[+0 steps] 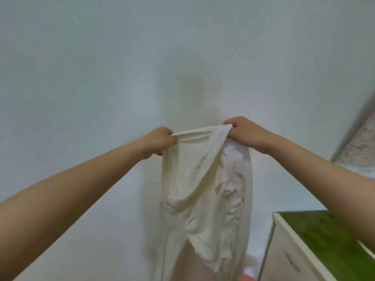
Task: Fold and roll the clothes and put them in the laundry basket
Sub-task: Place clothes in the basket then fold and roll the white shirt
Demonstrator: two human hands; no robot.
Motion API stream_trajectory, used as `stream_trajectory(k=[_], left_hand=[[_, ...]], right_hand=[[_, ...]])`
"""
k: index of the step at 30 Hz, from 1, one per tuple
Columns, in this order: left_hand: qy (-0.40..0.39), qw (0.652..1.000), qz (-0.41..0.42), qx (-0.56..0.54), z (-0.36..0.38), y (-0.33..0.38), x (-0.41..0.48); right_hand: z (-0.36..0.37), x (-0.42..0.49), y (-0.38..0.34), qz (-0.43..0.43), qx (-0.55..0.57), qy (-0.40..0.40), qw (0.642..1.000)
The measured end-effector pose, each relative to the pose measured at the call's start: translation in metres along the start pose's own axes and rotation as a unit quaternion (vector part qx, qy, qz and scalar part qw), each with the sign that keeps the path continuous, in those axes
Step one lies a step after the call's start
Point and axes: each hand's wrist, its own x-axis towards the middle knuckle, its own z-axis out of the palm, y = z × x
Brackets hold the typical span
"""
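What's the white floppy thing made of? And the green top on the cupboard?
The white garment looks like soft, matte cloth, maybe cotton: it hangs limp and wrinkles between the left hand and right hand. The green top looks matte and mottled, perhaps a mat; too blurred to tell.

- Down at your lower right there's a cream-coloured cabinet (pixel 278 251). You only get one corner of it in shot, with what looks like a drawer handle on the front.
- A green textured covering (pixel 324 236) lies flat across its top, right up to the pale edge.
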Motion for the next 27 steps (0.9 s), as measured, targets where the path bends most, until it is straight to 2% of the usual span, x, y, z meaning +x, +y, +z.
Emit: stream_trajectory(k=[2, 5, 7, 9, 11, 12, 14, 15, 17, 19, 20, 22, 23, 25, 27], left_hand=[[-0.007, 0.993, -0.021, -0.117, -0.014, -0.003, -0.012], [0.012, 0.993, 0.036, -0.109, -0.015, -0.003, -0.033], [0.002, 0.996, 0.085, -0.013, -0.004, -0.015, -0.049], [-0.011, 0.981, 0.105, 0.165, 0.017, -0.040, -0.061], [0.005, 0.954, 0.083, 0.288, 0.032, -0.073, -0.067], [0.021, 0.958, 0.054, 0.282, 0.035, -0.088, -0.069], [0.026, 0.982, -0.019, 0.188, 0.033, -0.116, -0.071], [0.024, 0.991, -0.049, 0.122, 0.030, -0.131, -0.069], [0.021, 0.995, -0.099, -0.010, 0.018, -0.156, -0.070], [0.017, 0.990, -0.124, -0.069, 0.007, -0.179, -0.073], [0.013, 0.988, -0.128, -0.084, 0.004, -0.188, -0.074], [0.006, 0.986, -0.128, -0.111, 0.006, -0.199, -0.078], [0.007, 0.983, -0.131, -0.130, 0.012, -0.202, -0.083], [0.011, 0.969, -0.141, -0.200, 0.025, -0.199, -0.090], [0.010, 0.932, -0.171, -0.319, 0.039, -0.190, -0.094]], right_hand=[[0.007, 0.010, -0.019, -0.016, 0.000, 0.000, 1.000], [0.014, 0.019, -0.044, -0.034, 0.072, 0.030, 0.996], [0.021, 0.025, -0.055, -0.035, 0.115, 0.053, 0.991], [0.028, 0.027, -0.057, -0.034, 0.142, 0.084, 0.986], [0.039, 0.026, -0.053, -0.024, 0.176, 0.117, 0.977], [0.044, 0.025, -0.048, -0.017, 0.183, 0.127, 0.975], [0.052, 0.022, -0.032, -0.002, 0.151, 0.115, 0.982], [0.054, 0.018, -0.022, 0.003, 0.123, 0.085, 0.989], [0.057, 0.008, 0.001, 0.020, 0.054, -0.043, 0.997], [0.062, -0.003, 0.026, 0.043, 0.003, -0.167, 0.985], [0.067, -0.009, 0.039, 0.060, 0.022, -0.193, 0.979], [0.079, -0.018, 0.063, 0.096, 0.145, -0.191, 0.966], [0.088, -0.023, 0.074, 0.115, 0.233, -0.181, 0.949], [0.107, -0.033, 0.086, 0.152, 0.412, -0.151, 0.886], [0.128, -0.041, 0.091, 0.209, 0.539, -0.118, 0.808]])
